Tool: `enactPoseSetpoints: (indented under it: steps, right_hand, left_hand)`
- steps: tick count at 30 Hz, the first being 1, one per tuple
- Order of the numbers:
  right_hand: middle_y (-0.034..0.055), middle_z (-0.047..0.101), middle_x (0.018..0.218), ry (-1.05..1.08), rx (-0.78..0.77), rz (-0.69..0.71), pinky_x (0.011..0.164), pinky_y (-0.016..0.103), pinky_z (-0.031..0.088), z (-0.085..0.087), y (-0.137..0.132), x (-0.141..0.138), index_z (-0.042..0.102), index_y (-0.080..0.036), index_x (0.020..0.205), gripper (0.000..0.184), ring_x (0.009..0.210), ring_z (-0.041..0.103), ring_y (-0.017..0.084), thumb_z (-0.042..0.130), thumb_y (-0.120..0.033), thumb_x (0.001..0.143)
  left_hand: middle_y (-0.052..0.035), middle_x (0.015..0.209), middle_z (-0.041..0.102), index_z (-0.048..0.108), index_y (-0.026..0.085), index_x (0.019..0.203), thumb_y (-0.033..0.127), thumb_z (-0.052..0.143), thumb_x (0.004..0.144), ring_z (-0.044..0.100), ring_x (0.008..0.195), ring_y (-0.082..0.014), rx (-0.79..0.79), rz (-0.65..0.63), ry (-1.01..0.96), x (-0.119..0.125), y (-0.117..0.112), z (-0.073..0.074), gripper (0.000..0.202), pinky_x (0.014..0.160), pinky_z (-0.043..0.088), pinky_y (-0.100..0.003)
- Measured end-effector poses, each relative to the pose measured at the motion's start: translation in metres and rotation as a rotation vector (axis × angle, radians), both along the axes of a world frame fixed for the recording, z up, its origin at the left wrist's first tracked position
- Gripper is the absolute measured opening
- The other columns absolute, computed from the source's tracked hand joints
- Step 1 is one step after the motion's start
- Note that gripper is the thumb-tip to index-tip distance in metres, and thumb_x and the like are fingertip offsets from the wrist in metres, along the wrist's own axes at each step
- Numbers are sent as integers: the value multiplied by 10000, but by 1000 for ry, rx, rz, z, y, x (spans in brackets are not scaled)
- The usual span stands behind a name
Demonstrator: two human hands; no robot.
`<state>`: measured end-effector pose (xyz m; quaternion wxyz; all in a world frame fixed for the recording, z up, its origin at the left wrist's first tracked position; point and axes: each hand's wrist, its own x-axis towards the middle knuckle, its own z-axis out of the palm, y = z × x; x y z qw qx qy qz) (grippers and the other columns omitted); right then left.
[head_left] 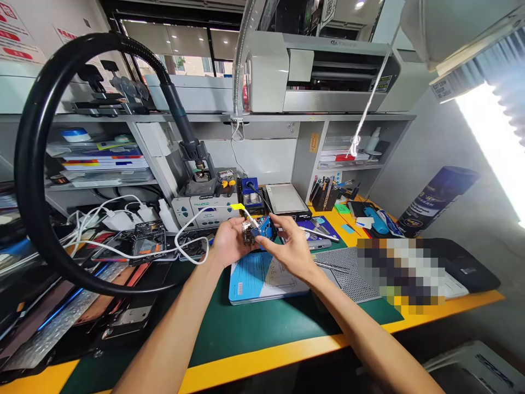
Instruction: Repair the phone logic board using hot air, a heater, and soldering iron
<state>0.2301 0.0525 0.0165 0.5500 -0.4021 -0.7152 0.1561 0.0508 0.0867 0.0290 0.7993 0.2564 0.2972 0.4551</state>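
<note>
A small, boxy, blue device [268, 228] was above the yellow-edged counter [254, 365], the right hand [293, 247] closing its grip around it. Its ends were hidden, leaving its long axis unclear. At nine o'clock the left hand [229, 241] gripped a partly covered, metallic-looking piece [247, 232]. A smooth white cable [207, 208] approached from ten; a flat, blue-and-white rectangular package [246, 284] lay at six.

One left hand [230, 242] and one right hand [294, 247] make two at the centre of the frame, with one blue item [267, 227] between them. There is one spray can [435, 203] at right, one thick black hose [29, 164] at left and one knotted white cord [372, 93] at upper right.
</note>
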Motion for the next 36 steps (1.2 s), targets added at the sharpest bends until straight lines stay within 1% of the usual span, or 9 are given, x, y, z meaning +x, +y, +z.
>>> enactPoseSetpoints:
  steps: [3,5,10,14,21,29,31,33,36]
  right_hand:
    - [93,630,1170,15,5,-14,920,414,557,2,1,-1,600,-222,1323,543,1074,623,240,774,-343,823]
    - [94,636,1156,29,-14,-17,914,415,559,3,2,-1,608,-212,1314,541,1057,628,239,778,-350,819]
    - [86,637,1172,30,-34,-23,924,423,559,6,2,0,615,-237,1312,534,1081,628,247,776,-365,819]
    - [81,648,1161,53,-37,-23,927,422,560,7,1,3,624,-233,1302,531,1048,637,238,779,-371,813]
    - [74,654,1195,83,-26,-44,944,423,555,7,0,10,631,-234,1293,514,1077,639,239,770,-353,813]
    - [79,675,1178,103,-69,-49,924,424,558,9,-1,13,647,-212,1264,515,1036,659,243,773,-390,797]
    - [83,679,1184,103,-86,-45,910,419,559,11,-2,18,651,-209,1260,511,1023,663,242,770,-393,799]
    - [78,676,1194,67,-109,-4,905,408,556,13,-3,25,653,-213,1259,485,1027,661,236,756,-366,810]
    - [65,674,1170,-74,-180,144,878,381,552,18,-5,36,658,-213,1253,469,1030,653,226,755,-317,807]
  left_hand:
    - [-78,646,675,649,137,770,184,464,848,637,540,-202,-1,28,4,3,0,-1,207,602,589,-364]
    - [-72,640,668,639,139,763,166,475,842,638,544,-197,4,34,10,3,0,-1,184,623,596,-363]
    - [-55,702,685,648,148,849,164,512,887,644,577,-172,48,29,13,3,-3,2,142,672,608,-351]
    - [-67,777,708,666,153,963,239,544,922,673,636,-180,87,18,44,1,-3,2,155,674,612,-353]
    - [-85,892,727,692,175,1020,329,660,867,701,727,-232,172,84,190,-12,-4,0,219,607,594,-366]
    - [-115,1032,712,718,138,1129,232,781,774,670,954,-239,361,67,436,-18,-21,4,372,785,570,-316]
    - [-92,1031,708,712,162,1162,153,839,687,653,986,-228,435,71,504,-15,-29,-1,491,829,537,-278]
    - [-86,1097,691,703,196,1199,118,888,590,616,1087,-254,604,108,647,-11,-38,-9,642,936,498,-284]
    - [-96,1168,653,681,228,1227,244,924,548,558,1194,-331,871,132,999,-6,-48,-22,721,1097,419,-400]
